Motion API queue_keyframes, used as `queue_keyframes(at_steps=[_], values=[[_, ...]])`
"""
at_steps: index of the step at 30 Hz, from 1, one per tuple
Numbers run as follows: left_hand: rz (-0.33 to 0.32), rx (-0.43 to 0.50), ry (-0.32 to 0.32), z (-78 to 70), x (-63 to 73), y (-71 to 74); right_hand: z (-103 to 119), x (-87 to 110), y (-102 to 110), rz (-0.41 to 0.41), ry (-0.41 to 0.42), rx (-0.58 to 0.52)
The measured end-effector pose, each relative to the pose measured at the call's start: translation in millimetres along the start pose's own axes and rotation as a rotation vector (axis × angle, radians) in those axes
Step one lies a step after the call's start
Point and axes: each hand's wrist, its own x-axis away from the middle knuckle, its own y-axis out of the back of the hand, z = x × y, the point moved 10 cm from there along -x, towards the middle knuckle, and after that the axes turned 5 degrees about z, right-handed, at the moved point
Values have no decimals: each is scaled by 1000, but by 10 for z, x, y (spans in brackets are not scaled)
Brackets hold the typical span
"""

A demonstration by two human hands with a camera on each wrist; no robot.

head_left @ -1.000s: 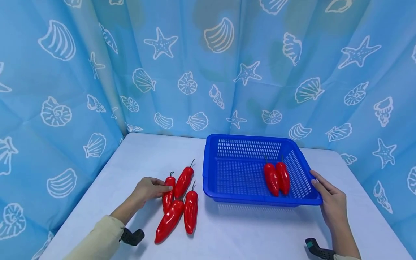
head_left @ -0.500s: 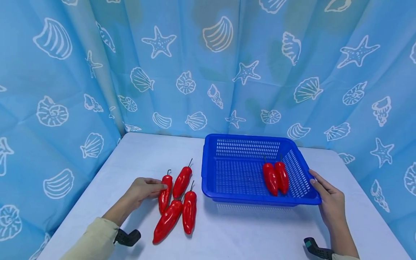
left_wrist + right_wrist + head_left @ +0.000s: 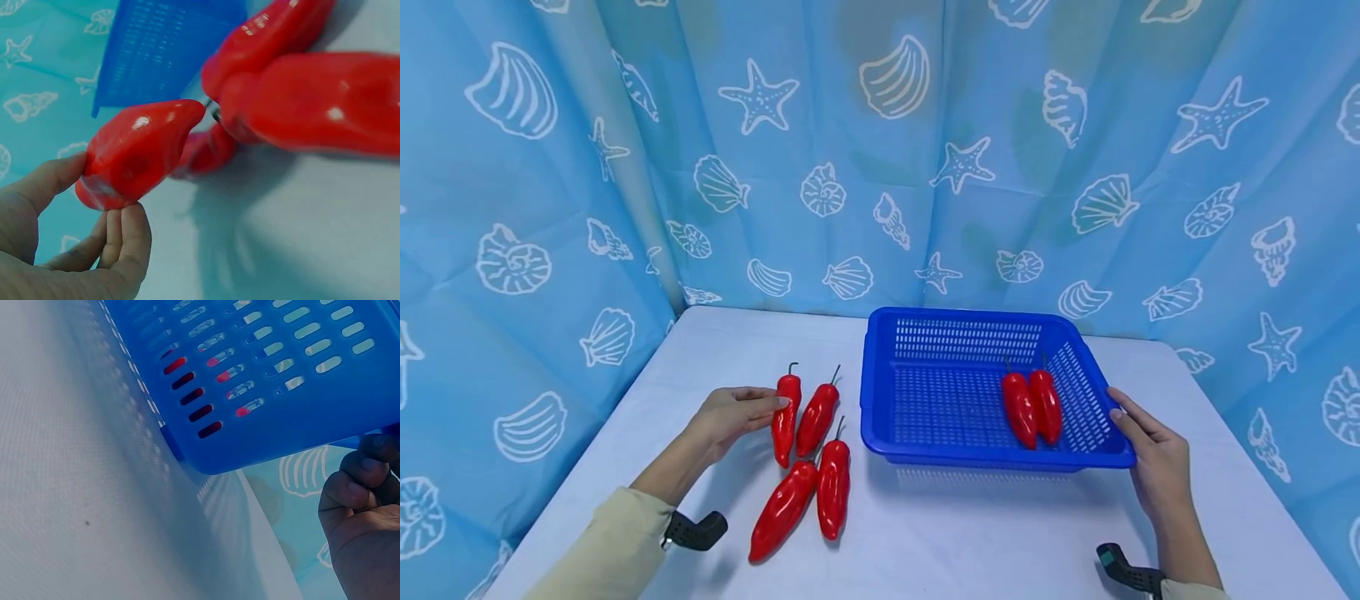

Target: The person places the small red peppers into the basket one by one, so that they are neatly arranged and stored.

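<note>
Across the white table [image 3: 970,533] the person's L hand [image 3: 733,417] pinches a red pepper [image 3: 786,421] btwn thumb & fingertips, just beside 3 more peppers [image 3: 832,490], L of the blue basket [image 3: 985,460]. R hand [image 3: 1161,462] grips the basket's R rim; 2 peppers [image 3: 1018,410] lie side by side in its R end, stems twd the curtain [image 3: 760,100].

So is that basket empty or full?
Partly filled: two red peppers lie in the blue basket, with bare mesh floor beside them.
</note>
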Motion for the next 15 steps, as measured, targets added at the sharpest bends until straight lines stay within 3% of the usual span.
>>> queue_keyframes(at_steps=[7, 15], values=[[44, 73, -60, -263, -11, -131, -26, 4, 0, -5, -15, 0], [92, 119, -75, -521, -32, -286, 0, 6, 4, -5, -14, -4]])
